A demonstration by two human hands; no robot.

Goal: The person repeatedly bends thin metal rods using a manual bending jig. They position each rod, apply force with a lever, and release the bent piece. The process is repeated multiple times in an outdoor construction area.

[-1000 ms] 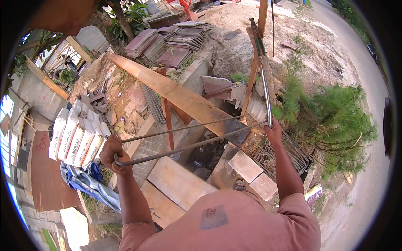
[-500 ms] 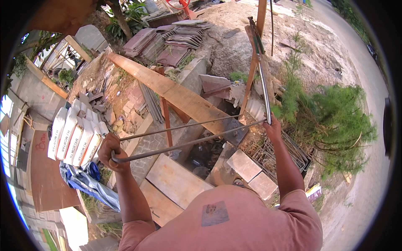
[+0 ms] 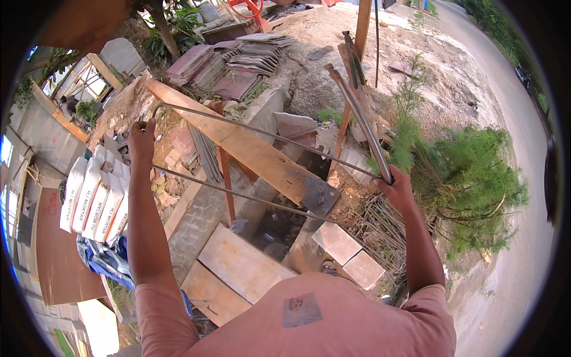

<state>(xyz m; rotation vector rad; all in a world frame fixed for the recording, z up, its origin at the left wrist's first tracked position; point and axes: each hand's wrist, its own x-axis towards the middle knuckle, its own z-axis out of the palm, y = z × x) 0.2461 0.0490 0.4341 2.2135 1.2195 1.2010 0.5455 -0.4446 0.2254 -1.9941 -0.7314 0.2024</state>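
My left hand (image 3: 141, 132) is raised at the left, its fingers closed round the bent end of a long, thin steel rod (image 3: 250, 127). The rod runs to the right in two lengths; the lower one passes behind my left forearm and over the pit. At the right, my right hand (image 3: 397, 185) is closed on the lower end of a shiny metal pipe (image 3: 364, 122), which slants up and away. The upper rod length reaches my right thumb; whether those fingers grip it too is hidden. Beyond the pipe, a green-handled tool (image 3: 354, 66) rests against a wooden post (image 3: 360, 30).
A wooden plank (image 3: 238, 140) with a dark metal plate (image 3: 321, 193) at its end spans a pit (image 3: 276, 223). White sacks (image 3: 98, 193) stand left, stacked tiles (image 3: 232, 62) lie beyond, and a feathery green bush (image 3: 470, 172) and bent rods (image 3: 380, 229) are at right.
My left hand has moved up and away with the rod's bent end, and the two rod lengths have spread apart. The pipe's far end has swung left, away from the post.
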